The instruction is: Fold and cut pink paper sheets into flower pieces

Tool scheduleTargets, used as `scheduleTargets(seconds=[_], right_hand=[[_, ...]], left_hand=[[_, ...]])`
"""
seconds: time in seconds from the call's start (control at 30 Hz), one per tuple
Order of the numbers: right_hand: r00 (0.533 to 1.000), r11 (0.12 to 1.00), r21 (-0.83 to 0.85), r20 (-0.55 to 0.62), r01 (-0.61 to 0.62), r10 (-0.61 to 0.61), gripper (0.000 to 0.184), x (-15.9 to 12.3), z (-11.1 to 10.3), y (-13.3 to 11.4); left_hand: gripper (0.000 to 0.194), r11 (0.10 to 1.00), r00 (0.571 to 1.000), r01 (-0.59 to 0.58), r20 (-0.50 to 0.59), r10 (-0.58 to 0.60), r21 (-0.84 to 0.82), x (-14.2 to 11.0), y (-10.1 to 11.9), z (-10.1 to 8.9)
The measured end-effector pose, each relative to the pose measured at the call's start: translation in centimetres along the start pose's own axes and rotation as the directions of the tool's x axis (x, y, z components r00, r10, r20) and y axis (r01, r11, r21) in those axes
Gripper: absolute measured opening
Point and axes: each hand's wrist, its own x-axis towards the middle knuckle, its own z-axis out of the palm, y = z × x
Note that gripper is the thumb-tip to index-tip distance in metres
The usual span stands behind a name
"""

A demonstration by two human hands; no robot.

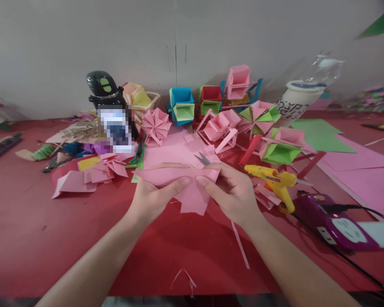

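Observation:
Both my hands grip one folded piece of pink paper [169,175] above the middle of the red table. My left hand [155,194] pinches its left part, the thumb lying across the front. At the right end my right hand [233,192] pinches it the same way, its fingers partly hidden behind. Beneath the paper, another piece of pink paper [193,204] shows its lower edge. Just behind my right fingers, the grey blades of scissors [202,159] stick out; their handles are hidden.
Folded paper shapes [182,106] stand along the wall. At right are a yellow glue gun [272,177], a purple power strip [342,226] with a black cord, and a patterned cup [299,102]. A phone [117,130] leans on a black figure [104,87] at left. Paper scraps [75,183] lie nearby.

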Motion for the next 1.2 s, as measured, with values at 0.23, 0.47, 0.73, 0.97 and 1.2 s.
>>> scheduleTargets(seconds=[0.23,0.47,0.73,0.97,1.2], right_hand=[[0.998,0.998,-0.034,0.048,-0.049,0.051,0.017,0.1,-0.2,0.0],[0.996,0.997,-0.044,0.068,-0.062,0.065,0.02,0.0,-0.3,-0.2],[0.994,0.995,-0.008,-0.038,-0.102,0.102,0.018,-0.2,-0.1,-0.4],[0.996,0.999,0.031,-0.094,0.017,-0.014,0.011,-0.1,-0.1,-0.8],[0.997,0.995,0.089,-0.055,0.054,-0.049,0.01,-0.1,-0.4,-0.9]], left_hand=[[0.015,1.0,1.0,-0.021,0.012,0.021,-0.017,-0.1,0.0,0.1],[0.015,1.0,0.999,-0.024,0.047,0.025,-0.016,0.0,0.0,0.1],[0.011,0.983,0.992,-0.124,-0.01,0.126,0.138,-0.3,0.7,0.1],[0.006,0.964,0.981,-0.178,-0.034,0.188,0.196,-0.7,1.5,0.1],[0.008,0.956,0.972,-0.207,-0.066,0.225,0.205,-0.9,1.7,0.2]])
